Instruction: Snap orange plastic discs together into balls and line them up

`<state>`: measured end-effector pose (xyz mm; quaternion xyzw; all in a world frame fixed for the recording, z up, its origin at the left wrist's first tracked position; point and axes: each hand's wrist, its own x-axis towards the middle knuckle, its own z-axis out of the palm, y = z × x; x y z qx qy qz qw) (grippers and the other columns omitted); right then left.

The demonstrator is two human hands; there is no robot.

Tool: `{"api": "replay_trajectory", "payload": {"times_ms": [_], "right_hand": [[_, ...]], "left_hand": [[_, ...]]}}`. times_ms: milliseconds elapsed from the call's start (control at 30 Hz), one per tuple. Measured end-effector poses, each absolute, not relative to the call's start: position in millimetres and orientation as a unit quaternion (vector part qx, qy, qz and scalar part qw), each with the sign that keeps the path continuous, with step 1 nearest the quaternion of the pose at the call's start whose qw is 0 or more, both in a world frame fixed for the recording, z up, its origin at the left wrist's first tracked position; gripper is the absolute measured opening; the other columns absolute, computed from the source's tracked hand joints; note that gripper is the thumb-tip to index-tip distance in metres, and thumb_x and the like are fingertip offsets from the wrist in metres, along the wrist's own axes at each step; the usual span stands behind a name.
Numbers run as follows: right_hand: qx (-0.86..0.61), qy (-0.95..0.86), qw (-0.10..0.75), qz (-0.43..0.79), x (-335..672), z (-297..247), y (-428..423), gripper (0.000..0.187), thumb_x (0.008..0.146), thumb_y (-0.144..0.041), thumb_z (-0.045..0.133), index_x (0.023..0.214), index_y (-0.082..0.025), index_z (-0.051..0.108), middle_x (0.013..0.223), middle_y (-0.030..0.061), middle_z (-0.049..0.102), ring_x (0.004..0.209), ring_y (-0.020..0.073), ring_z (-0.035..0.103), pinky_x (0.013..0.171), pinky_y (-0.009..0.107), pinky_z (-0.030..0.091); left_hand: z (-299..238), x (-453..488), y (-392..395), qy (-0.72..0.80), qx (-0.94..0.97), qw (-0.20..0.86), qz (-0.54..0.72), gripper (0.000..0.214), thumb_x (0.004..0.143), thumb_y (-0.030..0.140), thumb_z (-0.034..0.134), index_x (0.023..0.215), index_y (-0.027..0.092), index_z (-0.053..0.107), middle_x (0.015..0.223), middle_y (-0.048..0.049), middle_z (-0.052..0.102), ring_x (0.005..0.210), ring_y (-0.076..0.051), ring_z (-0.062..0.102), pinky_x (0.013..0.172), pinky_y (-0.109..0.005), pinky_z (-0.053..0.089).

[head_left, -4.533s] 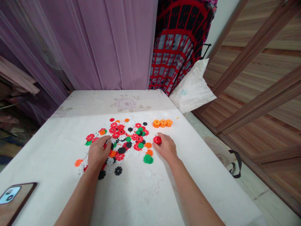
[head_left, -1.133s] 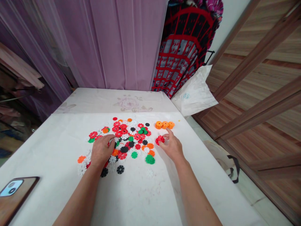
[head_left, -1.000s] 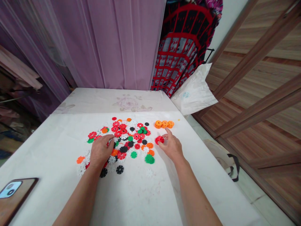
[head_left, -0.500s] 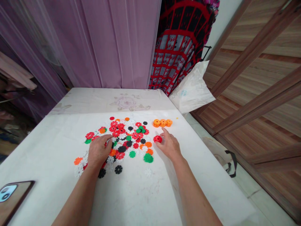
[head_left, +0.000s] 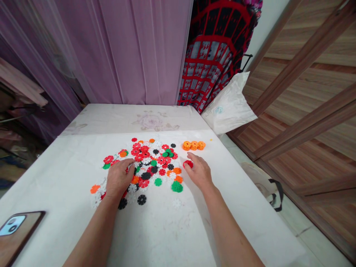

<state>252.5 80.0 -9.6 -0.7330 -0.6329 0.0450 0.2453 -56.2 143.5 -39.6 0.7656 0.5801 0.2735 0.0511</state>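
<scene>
Many flat, notched plastic snowflake discs in red, white, black, green and orange lie in a loose pile (head_left: 144,176) on the table. My left hand (head_left: 119,178) rests at the pile's left side, its fingers curled and a red disc (head_left: 127,170) showing between thumb and forefinger. To the right of the pile, my right hand (head_left: 199,171) has its thumb and fingers around a small stack of red snowflake discs (head_left: 188,163), low over the cloth. Just beyond that hand stand three orange clusters of discs (head_left: 194,145) in a row.
A white cloth covers the table (head_left: 167,237). A phone (head_left: 20,233) lies at the left front corner. At the far right edge stands a white bag (head_left: 229,105). Purple curtains (head_left: 133,52) hang behind; wooden doors (head_left: 306,92) are on the right.
My right thumb has moved over the front of the red stack, and the fingers have drawn slightly left. The left hand stays nearly in place. The whole view has shifted slightly.
</scene>
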Motion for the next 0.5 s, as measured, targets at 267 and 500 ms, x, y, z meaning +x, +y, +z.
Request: {"api": "replay_trajectory", "payload": {"times_ms": [267, 500], "right_hand": [[-0.631, -0.743, 0.199, 0.101, 205.7, -4.1, 111.7, 0.048, 0.086, -0.022, 0.056, 0.134, -0.026, 0.055, 0.122, 0.0032, 0.068, 0.114, 0.0216, 0.056, 0.100, 0.035, 0.041], [-0.575, -0.796, 0.156, 0.110, 194.1, -6.4, 131.5, 0.059, 0.081, -0.028, 0.065, 0.138, -0.021, 0.052, 0.127, 0.0115, 0.065, 0.126, 0.0281, 0.047, 0.100, 0.043, 0.040]], "left_hand": [[-41.7, -58.4, 144.2, 0.578, 0.769, 0.048, 0.269, 0.039, 0.091, 0.034, 0.037, 0.104, 0.020, 0.071, 0.111, -0.0078, 0.074, 0.102, -0.026, 0.068, 0.093, -0.041, 0.050], [-40.9, -58.3, 143.3, 0.572, 0.771, 0.048, 0.277, 0.039, 0.091, 0.036, 0.039, 0.103, 0.018, 0.071, 0.108, -0.0083, 0.075, 0.100, -0.025, 0.068, 0.094, -0.040, 0.050]]}}
